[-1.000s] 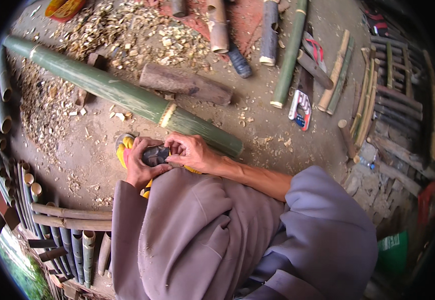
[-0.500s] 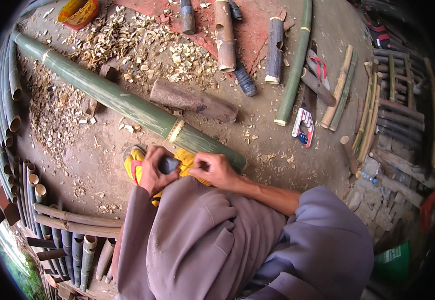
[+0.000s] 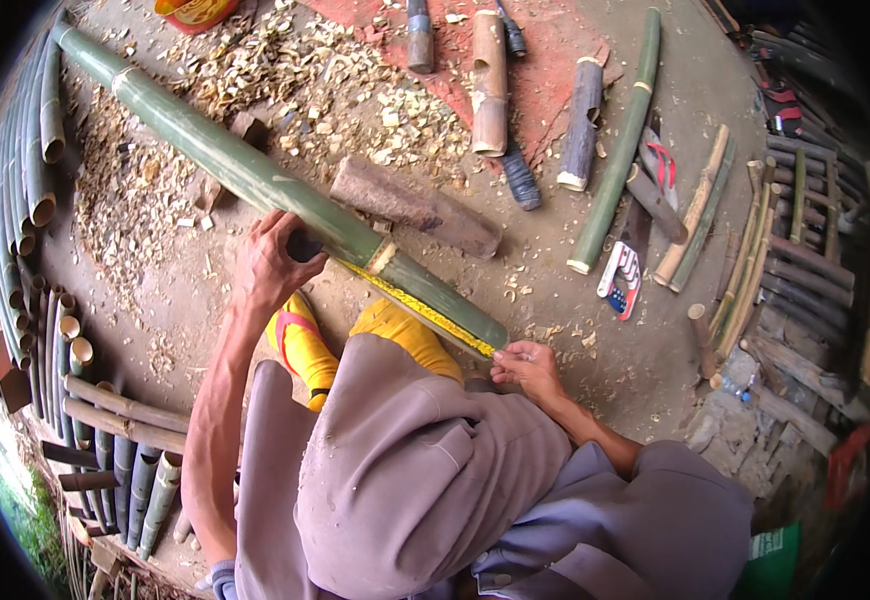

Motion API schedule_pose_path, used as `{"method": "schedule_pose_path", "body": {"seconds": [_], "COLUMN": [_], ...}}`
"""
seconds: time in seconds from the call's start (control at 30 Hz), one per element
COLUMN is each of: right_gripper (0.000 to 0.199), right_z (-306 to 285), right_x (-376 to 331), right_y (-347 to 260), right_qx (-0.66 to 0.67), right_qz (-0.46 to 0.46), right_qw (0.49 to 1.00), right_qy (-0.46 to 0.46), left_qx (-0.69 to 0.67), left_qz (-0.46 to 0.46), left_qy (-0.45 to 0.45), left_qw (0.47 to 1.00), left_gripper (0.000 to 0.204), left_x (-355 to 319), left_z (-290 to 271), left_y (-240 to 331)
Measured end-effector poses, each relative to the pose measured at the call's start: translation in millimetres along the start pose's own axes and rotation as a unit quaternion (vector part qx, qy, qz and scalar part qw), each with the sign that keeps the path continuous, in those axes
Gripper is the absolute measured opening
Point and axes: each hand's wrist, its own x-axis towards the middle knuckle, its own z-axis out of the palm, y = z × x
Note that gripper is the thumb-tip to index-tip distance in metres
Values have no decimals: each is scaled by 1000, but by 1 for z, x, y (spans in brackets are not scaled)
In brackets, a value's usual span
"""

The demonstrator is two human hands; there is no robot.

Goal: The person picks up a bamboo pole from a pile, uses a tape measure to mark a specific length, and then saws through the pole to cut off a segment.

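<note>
A long green bamboo pole (image 3: 225,160) lies slanted on the dirt floor, from the upper left to just in front of me. My left hand (image 3: 273,262) presses a dark tape measure case (image 3: 303,244) against the pole's near side. A yellow tape blade (image 3: 417,308) runs from the case along the pole to its cut end. There my right hand (image 3: 527,368) pinches the blade's tip at the pole's end. Yellow boots (image 3: 305,345) show below the pole.
Wood chips (image 3: 325,75) cover the ground behind the pole. A brown wood block (image 3: 410,205) lies just beyond it. Short bamboo pieces (image 3: 490,80) and a thin green pole (image 3: 615,140) lie farther off. Stacked bamboo (image 3: 25,170) lines the left, sticks (image 3: 745,270) the right.
Both hands were together on the tape measure case near my lap. Now they have spread apart, and the yellow blade is drawn out along the pole between them.
</note>
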Motion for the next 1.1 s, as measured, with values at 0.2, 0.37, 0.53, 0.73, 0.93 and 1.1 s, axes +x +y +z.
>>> {"method": "schedule_pose_path", "body": {"seconds": [0.2, 0.37, 0.53, 0.73, 0.93, 1.1], "right_gripper": [20, 23, 48, 60, 56, 38], "right_z": [3, 4, 23, 39, 13, 26], "right_x": [0, 50, 152, 199, 162, 88], "right_y": [-27, -89, -169, -194, -189, -167], "right_qx": [-135, -327, -545, -555, -561, -342], "right_qz": [-6, -392, -510, -467, -430, -338], "right_qw": [990, 846, 632, 667, 675, 874], "right_qy": [50, 152, 209, 168, 213, 71], "left_qx": [-6, 79, 152, 180, 195, 190], "left_qz": [-17, -36, -96, -139, -191, -165], "left_qy": [-22, 46, 49, 52, 38, 55], "left_qw": [1000, 995, 983, 972, 961, 966], "left_gripper": [38, 49, 55, 56, 45, 44], "left_x": [18, 34, 55, 60, 62, 65], "left_z": [-10, -48, -84, -84, -82, -82], "left_y": [0, -45, -65, -72, -68, -65]}}
